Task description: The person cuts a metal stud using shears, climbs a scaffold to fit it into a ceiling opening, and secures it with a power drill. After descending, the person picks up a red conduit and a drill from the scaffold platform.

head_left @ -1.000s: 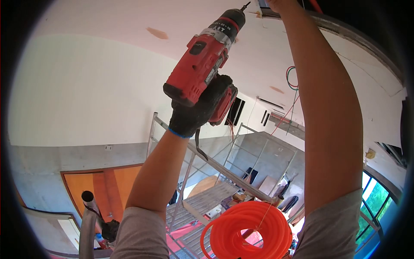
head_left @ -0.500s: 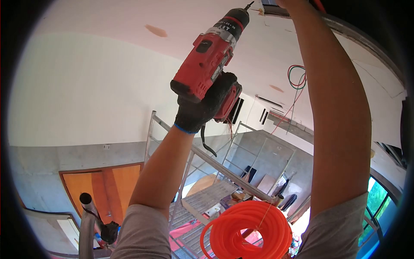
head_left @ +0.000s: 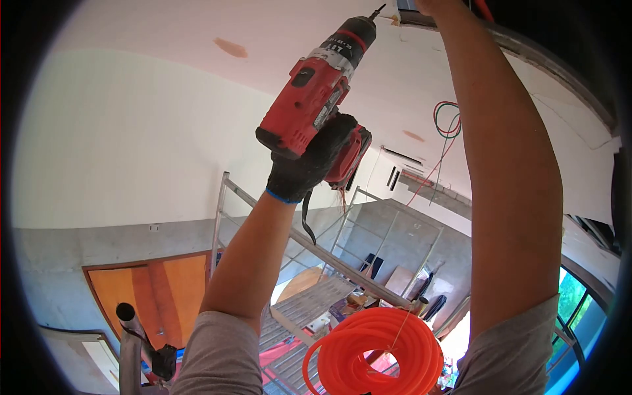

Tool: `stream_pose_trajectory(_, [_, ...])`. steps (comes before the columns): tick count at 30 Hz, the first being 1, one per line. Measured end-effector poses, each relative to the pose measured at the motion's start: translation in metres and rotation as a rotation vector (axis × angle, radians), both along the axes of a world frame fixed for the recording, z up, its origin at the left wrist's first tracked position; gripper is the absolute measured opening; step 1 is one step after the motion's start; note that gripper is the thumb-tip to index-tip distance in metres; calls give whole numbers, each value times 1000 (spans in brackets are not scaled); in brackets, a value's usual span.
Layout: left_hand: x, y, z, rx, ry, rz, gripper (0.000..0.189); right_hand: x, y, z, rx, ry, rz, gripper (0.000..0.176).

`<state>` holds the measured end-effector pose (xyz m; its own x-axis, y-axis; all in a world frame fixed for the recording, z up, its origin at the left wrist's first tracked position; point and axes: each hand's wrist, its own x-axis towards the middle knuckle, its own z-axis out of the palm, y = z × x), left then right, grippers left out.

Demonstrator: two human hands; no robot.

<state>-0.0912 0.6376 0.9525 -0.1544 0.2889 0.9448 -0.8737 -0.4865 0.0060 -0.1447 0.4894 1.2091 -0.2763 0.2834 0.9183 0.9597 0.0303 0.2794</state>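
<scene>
My left hand, in a black glove with a blue cuff edge, is wrapped round the grip of a red and black cordless drill. The drill points up and to the right, its thin bit near the pale ceiling. A black strap hangs below the hand. My right arm reaches up to the top edge of the view, beside an opening in the ceiling. Only the base of my right hand shows; its fingers are out of frame.
Below hangs a coil of orange tubing. Metal scaffolding rails cross behind it, over a planked platform. Red and green wires dangle from the ceiling. An upright pipe stands at lower left, near wooden doors.
The drill and my left hand have shifted slightly down and left. The room behind has moved a little left in view.
</scene>
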Motion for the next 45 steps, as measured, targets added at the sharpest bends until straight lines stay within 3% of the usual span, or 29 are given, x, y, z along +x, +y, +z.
stream_pose_trajectory(3, [11, 9, 0, 29, 8, -135, 33, -2, -4, -6, -41, -4, 39, 94])
stream_pose_trajectory(6, [10, 11, 1, 48, 4, -88, 35, -9, -9, -10, -75, 38, -15, 89])
stream_pose_trajectory(8, [14, 21, 0, 126, 3, 157, 35, -10, -11, -10, -99, 55, -39, 87])
stream_pose_trajectory(10, [14, 24, 1, 146, 8, 191, 35, -9, -10, -6, -117, 49, -32, 86])
stream_pose_trajectory(15, [6, 15, 4, 32, 17, -239, 35, -3, -1, 4, -34, 39, -53, 83])
stream_pose_trajectory(18, [2, 17, 4, 12, 69, -322, 39, -5, -3, 0, -40, 27, -47, 81])
stream_pose_trajectory(34, [10, 16, 8, 52, -19, -394, 26, 0, 2, 5, -117, 53, 99, 73])
stream_pose_trajectory(36, [9, 17, 9, 47, -20, -317, 25, -3, 0, 3, -72, 50, 40, 73])
stream_pose_trajectory(39, [12, 15, 11, 46, -41, -519, 27, -5, -1, -1, -12, 30, -19, 75])
stream_pose_trajectory(45, [2, 1, 14, -40, 36, -502, 32, -5, -2, 0, -21, 29, -24, 77])
